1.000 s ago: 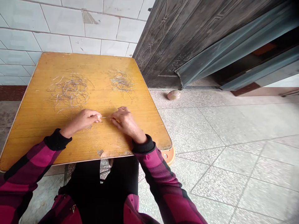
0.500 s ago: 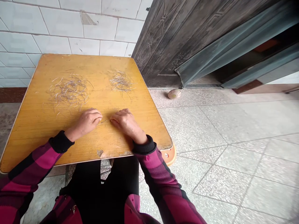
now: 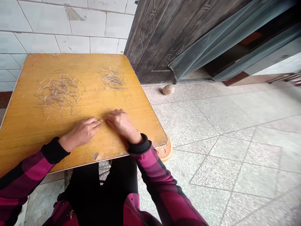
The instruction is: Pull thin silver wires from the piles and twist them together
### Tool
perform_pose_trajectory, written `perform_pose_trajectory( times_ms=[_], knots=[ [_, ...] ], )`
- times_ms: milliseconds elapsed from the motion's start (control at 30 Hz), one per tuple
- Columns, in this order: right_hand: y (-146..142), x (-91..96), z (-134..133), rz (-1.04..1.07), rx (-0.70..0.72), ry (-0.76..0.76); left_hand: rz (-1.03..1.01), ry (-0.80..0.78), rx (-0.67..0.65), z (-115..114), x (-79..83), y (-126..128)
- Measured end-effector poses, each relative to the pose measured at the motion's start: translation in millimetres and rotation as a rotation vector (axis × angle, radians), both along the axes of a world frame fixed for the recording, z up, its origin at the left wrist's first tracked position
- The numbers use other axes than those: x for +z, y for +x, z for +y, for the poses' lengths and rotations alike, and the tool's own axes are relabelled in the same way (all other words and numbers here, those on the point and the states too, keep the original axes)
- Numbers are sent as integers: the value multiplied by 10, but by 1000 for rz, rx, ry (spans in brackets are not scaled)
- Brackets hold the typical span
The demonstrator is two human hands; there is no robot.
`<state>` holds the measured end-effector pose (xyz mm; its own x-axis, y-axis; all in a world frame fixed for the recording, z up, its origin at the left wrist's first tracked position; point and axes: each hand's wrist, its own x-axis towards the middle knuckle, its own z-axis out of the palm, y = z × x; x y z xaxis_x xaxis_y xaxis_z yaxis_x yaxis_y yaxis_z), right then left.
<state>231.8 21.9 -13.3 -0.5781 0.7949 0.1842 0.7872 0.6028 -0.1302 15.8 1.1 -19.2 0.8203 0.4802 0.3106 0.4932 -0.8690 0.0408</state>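
Observation:
My left hand (image 3: pixel 86 131) rests low over the wooden tabletop, its thumb and fingers pressed together and pointing right. Just opposite, my right hand (image 3: pixel 121 124) is closed in a pinch, fingertips facing the left ones across a small gap. The thin wire at the fingertips is mostly hidden by the hands now. Beyond my left hand lies a loose, tangled pile of thin wires (image 3: pixel 60 92). A smaller, more compact pile of wires (image 3: pixel 114 80) lies farther back, beyond my right hand.
The yellow wooden table (image 3: pixel 94 62) has a chipped front edge. White tiled wall (image 3: pixel 47 18) stands behind it. To the right are a dark carved door (image 3: pixel 150 40), a grey-green curtain (image 3: pixel 207 44) and a roundish object (image 3: pixel 168 89) on the floor. An orange plastic seat edge (image 3: pixel 167 150) pokes out underneath.
The view has shifted slightly right. My hands have drawn closer together, and the wire seen between them before no longer shows clearly. My left fingers are straighter.

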Motion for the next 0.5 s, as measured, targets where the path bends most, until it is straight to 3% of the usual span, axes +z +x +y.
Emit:
perform_pose_trajectory(
  times_ms=[300, 500],
  knots=[
    [-38, -6, -4, -45, -50, -4, 94, 34, 45, -37, 8, 78],
    [-59, 3, -36, -89, -57, 49, -185, -202, 65, 30, -67, 44]
  ],
)
